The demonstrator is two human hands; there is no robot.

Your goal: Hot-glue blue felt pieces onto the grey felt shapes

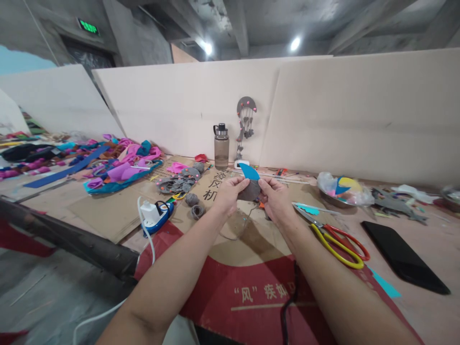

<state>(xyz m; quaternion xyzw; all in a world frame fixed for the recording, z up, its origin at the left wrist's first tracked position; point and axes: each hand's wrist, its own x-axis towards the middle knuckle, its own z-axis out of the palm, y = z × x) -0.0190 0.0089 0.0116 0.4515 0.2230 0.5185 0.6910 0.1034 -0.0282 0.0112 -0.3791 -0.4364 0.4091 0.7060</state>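
My left hand (230,192) and my right hand (274,195) pinch a grey felt piece (250,191) between them, at chest height over the cardboard. A pointed blue felt piece (248,171) stands up from behind or against the grey one, and the fingertips of both hands meet its lower edge. A thin grey strand (240,234) hangs below the hands onto the cardboard (230,253). Small balls of grey yarn (191,200) lie left of my left hand. Scissors (332,235) with red and yellow handles rest to the right of my right hand.
Behind the hands stand a water bottle (221,147) and a grey hanging ornament (246,120) on the white board. A blue power strip (158,218) sits left. Right are a bowl (338,200) of scraps and a black phone (403,255). Colourful felt (125,170) is piled far left.
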